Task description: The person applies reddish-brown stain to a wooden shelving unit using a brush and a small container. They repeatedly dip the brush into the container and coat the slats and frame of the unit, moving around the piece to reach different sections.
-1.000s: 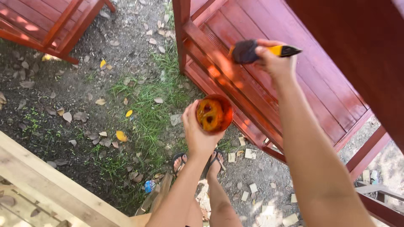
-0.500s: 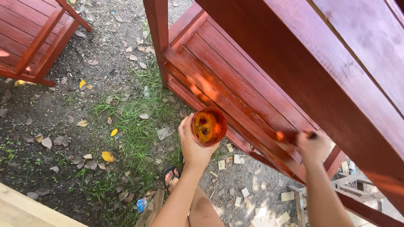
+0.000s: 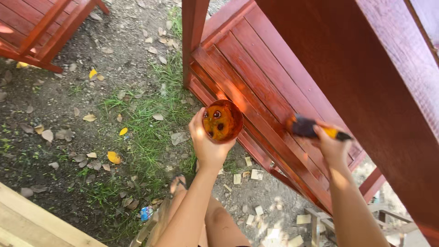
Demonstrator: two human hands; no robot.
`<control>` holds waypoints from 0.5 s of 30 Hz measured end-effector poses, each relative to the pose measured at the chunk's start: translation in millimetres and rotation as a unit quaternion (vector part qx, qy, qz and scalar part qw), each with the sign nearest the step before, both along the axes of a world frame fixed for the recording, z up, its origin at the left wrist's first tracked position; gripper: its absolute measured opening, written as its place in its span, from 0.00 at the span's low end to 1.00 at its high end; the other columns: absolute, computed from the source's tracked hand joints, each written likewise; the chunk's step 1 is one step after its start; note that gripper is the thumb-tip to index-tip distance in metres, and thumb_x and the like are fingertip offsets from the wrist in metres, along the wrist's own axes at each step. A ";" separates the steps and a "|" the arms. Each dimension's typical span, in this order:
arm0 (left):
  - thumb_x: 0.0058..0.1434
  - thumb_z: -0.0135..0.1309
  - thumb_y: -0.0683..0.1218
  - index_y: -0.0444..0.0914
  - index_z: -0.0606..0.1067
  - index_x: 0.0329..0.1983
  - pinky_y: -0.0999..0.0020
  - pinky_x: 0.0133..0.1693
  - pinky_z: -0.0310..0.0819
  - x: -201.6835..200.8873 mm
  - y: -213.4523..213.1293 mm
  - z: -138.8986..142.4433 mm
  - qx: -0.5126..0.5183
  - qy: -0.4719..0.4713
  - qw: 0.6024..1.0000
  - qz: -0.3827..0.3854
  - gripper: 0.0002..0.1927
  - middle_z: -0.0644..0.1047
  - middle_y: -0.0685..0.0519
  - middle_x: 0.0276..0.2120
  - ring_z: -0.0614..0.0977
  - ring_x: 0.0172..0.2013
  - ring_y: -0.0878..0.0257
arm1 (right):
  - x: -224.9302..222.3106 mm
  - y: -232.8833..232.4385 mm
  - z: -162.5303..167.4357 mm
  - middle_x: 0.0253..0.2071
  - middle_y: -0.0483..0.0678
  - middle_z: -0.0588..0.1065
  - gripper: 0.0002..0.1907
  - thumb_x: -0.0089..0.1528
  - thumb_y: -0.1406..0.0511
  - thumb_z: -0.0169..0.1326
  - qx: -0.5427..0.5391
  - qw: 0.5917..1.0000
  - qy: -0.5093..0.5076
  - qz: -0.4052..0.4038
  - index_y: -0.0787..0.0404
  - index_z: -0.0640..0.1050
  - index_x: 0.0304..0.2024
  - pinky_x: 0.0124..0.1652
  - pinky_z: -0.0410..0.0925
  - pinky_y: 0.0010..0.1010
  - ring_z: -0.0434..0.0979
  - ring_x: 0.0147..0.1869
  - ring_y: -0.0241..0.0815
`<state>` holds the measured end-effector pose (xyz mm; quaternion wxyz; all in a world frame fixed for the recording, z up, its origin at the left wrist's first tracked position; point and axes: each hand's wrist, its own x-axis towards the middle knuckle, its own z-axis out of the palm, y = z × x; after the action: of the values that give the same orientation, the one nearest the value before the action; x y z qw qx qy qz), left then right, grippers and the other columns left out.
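My left hand (image 3: 206, 144) grips a small round cup of orange-brown stain (image 3: 222, 120), held up over the grass. My right hand (image 3: 333, 148) holds a paintbrush (image 3: 315, 129) with a yellow and black handle; its dark bristles touch a slat of the red-stained wooden furniture (image 3: 270, 77) in front of me. A wide red-brown beam (image 3: 366, 82) crosses the upper right, close to the camera.
Another red slatted piece (image 3: 36, 27) stands at the top left. Bare dirt, grass and fallen leaves (image 3: 114, 137) cover the ground. Small wood offcuts (image 3: 256, 174) lie near my sandalled foot (image 3: 178, 185). A pale unpainted plank (image 3: 32, 224) is at the bottom left.
My right hand carried the brush from the upper slats down and right, then back up onto a middle slat. The cup hand stayed roughly steady while the view shifted.
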<state>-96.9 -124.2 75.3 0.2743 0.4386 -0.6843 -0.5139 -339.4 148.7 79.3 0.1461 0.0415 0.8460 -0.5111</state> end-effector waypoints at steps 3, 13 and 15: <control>0.35 0.77 0.45 0.40 0.63 0.68 0.52 0.62 0.71 0.7 -3.7 3.1 0.001 -0.001 1.000 0.011 0.55 0.64 0.43 0.63 0.72 0.62 0.44 | 12.9 58.3 12.1 0.36 0.44 0.80 0.06 0.62 0.67 0.62 0.191 0.973 0.119 0.041 0.60 0.83 0.41 0.33 0.72 0.28 0.78 0.35 0.34; 0.35 0.77 0.43 0.41 0.61 0.69 0.52 0.64 0.69 7.9 -44.1 23.0 -0.028 0.047 0.998 -0.008 0.56 0.64 0.42 0.63 0.70 0.65 0.43 | 21.8 -234.8 -23.6 0.36 0.49 0.83 0.06 0.57 0.68 0.65 0.100 0.926 0.328 0.155 0.58 0.86 0.37 0.45 0.74 0.31 0.82 0.40 0.41; 0.34 0.77 0.43 0.41 0.61 0.69 0.52 0.64 0.68 9.8 -60.2 25.3 -0.025 0.034 0.999 -0.023 0.57 0.64 0.43 0.63 0.69 0.65 0.44 | 0.7 -307.8 -26.8 0.36 0.46 0.83 0.07 0.57 0.70 0.66 -0.042 0.962 0.231 0.141 0.60 0.86 0.38 0.44 0.73 0.27 0.80 0.40 0.34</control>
<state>-87.1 -184.4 100.7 0.2968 0.3982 -0.6967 -0.5176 -338.7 -159.1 52.5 0.0188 -0.2039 0.8316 -0.5163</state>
